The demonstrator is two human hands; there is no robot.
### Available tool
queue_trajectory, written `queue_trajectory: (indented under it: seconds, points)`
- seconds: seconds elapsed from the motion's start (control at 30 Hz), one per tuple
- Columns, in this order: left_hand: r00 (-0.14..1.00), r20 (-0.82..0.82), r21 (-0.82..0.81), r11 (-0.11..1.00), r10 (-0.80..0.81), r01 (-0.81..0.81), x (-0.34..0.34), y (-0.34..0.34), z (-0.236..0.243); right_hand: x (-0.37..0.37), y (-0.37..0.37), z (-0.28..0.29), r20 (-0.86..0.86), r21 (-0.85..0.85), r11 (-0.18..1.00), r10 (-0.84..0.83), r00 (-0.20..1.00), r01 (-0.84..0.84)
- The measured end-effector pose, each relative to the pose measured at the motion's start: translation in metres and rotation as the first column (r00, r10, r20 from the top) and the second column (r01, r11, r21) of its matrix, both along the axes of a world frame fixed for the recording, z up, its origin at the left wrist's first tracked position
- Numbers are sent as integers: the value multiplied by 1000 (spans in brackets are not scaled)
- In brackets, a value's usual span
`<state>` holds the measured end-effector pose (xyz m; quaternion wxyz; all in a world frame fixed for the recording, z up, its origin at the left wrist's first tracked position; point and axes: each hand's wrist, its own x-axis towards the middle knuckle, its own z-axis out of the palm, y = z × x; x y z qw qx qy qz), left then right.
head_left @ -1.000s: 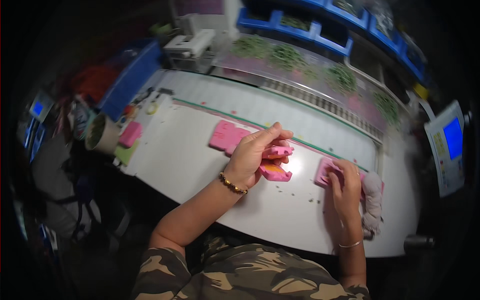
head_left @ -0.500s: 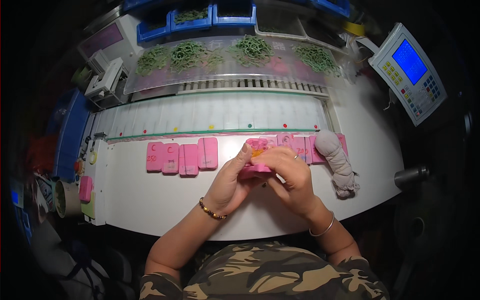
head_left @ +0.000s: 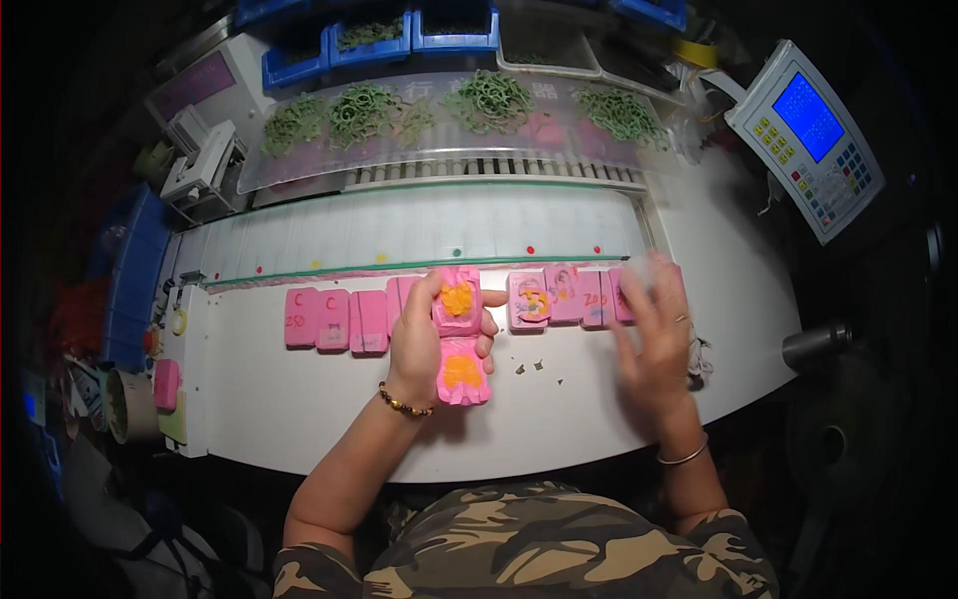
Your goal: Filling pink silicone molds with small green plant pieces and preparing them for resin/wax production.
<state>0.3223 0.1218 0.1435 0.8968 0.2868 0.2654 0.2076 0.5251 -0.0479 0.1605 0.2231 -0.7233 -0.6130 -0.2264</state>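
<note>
Half a second on, your hands have parted: the pink mould (head_left: 460, 335) you were working with both hands now lies hinged open in your left hand (head_left: 427, 339) alone, its two halves showing orange filling. Your left fingers wrap its upper half while the lower half rests toward your wrist, just above the white worktop (head_left: 299, 399). Your right hand (head_left: 654, 324) has swung out to the right and hovers, fingers spread and holding nothing, over the right end of the row of pink moulds (head_left: 559, 297). That hand is smeared by motion, so you cannot tell whether its fingertips touch the moulds beneath, and it hides the grey cloth seen there earlier. A second group of closed pink moulds (head_left: 334, 319) sits to your left, well apart from both hands. Small crumbs (head_left: 534, 367) dot the worktop beside the open mould. Green rings (head_left: 359, 108) heaped on the clear tray behind are too tangled to count.
</note>
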Motion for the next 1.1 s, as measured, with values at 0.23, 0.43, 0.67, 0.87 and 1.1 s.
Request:
queue_trajectory:
  seconds: [0.23, 0.43, 0.67, 0.87, 1.1]
  points:
    - [999, -46, 74, 997, 18, -14, 8, -14, 3, 37, -17, 10, -267, -222, 975, -82, 960, 21]
    - [996, -59, 67, 996, -60, 63, 13, -21, -6, -4, 13, 60, -103, 184, 980, 95, 990, -75]
    - [995, -51, 113, 990, 86, -80, 10, -14, -8, -49, 38, 34, 33, -201, 888, 429, 903, -415]
    - [973, -128, 139, 975, 189, -172, -1, -9, 0, -51, 52, 75, -57, 23, 915, 403, 913, -402]
    - [989, -23, 292, 947, 149, -136, 1, -10, -3, -61, 58, 45, -49, -156, 890, 426, 903, -428]
